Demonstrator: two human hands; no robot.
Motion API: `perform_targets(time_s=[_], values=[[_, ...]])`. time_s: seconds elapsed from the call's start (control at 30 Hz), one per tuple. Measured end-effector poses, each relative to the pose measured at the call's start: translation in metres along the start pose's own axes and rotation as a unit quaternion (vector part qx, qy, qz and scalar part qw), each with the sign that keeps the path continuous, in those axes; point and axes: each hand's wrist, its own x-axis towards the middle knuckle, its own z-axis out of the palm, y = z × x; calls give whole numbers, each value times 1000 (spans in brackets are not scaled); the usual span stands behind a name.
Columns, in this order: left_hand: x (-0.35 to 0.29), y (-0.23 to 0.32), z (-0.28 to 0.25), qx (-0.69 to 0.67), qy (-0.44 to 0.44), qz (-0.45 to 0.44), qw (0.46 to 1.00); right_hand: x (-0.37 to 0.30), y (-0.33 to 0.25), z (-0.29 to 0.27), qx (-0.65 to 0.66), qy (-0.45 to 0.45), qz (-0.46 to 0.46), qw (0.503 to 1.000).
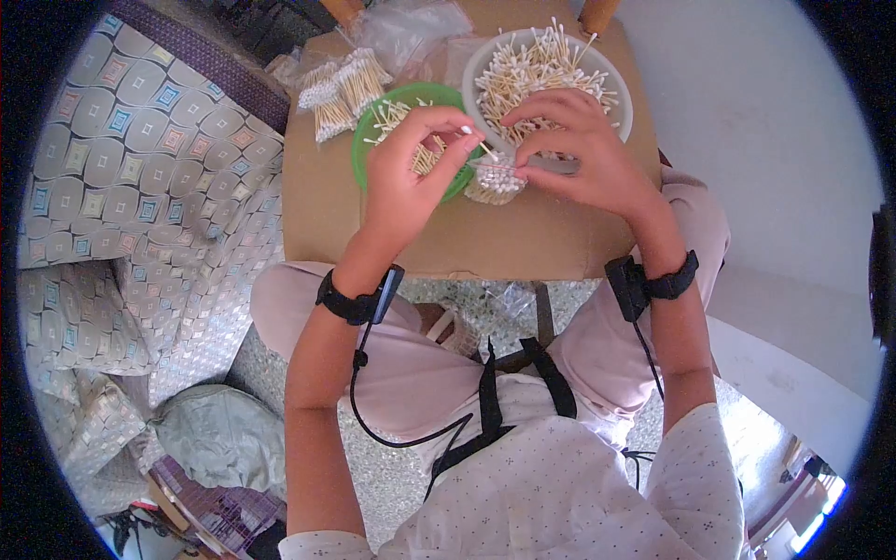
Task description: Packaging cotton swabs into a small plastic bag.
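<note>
My left hand [406, 173] is closed in a pinch on a cotton swab [483, 146] with a wooden stick. Its lower tip is at the mouth of a small clear bag [495, 187] packed with cotton swabs, white tips up. My right hand [590, 163] pinches the rim of that bag between thumb and fingertip, its other fingers arched above. Behind my left hand is a green bowl [360, 161] holding loose swabs, partly covered by the hand. A larger whitish bowl [623, 91], heaped with swabs, stands behind my right hand.
Several filled swab packs [359, 82] lie at the far left of the cardboard-topped surface [411, 241]. Crumpled clear plastic bags [411, 33] lie behind them. A patterned fabric-covered piece [159, 149] is on the left, and a pale wall [747, 140] rises on the right.
</note>
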Motion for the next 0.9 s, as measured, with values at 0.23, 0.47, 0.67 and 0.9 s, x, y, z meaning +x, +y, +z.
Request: perform_targets(time_s=[0.23, 0.47, 0.67, 0.9], values=[[4, 8, -5, 17, -97, -49, 994, 1, 0, 4, 25, 3, 13, 1000], [2, 0, -2, -61, -113, -109, 986, 1, 2, 5, 54, -5, 23, 998], [4, 0, -6, -6, -184, -72, 980, 0, 3, 5, 73, -10, 21, 997], [3, -13, -11, 52, -229, 1, 972, 1, 1, 6, 72, -6, 17, 997]])
